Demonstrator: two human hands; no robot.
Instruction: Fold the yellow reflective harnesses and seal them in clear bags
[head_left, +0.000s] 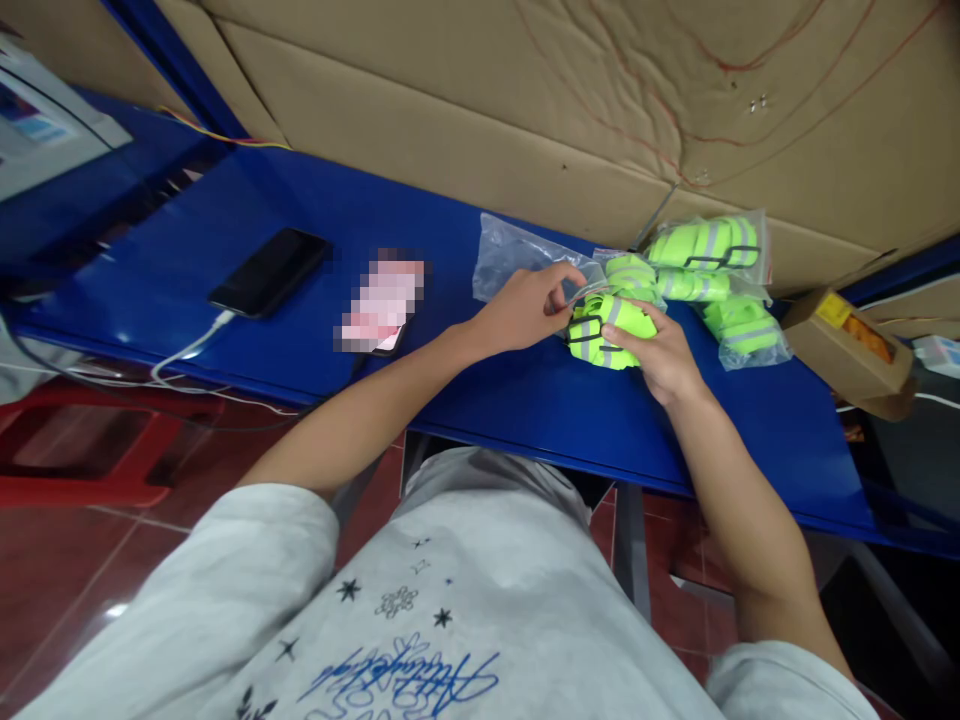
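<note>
A rolled neon-yellow reflective strap (pixel 611 332) with grey stripes and a black buckle is held above the blue table. My right hand (pixel 664 350) grips it from the right, thumb on its front. My left hand (pixel 529 308) is closed at the opening of a clear plastic bag (pixel 517 258), its fingers curled beside the strap's left end. The bag lies flat behind my left hand. More neon-yellow straps in clear bags (pixel 705 243) lie just behind and right of my right hand.
On the blue table (pixel 480 395) a black phone (pixel 271 272) with a white cable lies at left, near a second phone with a blurred screen (pixel 384 303). A cardboard box (pixel 847 350) stands at right. Cardboard panels rise behind; a red stool (pixel 142 450) is below left.
</note>
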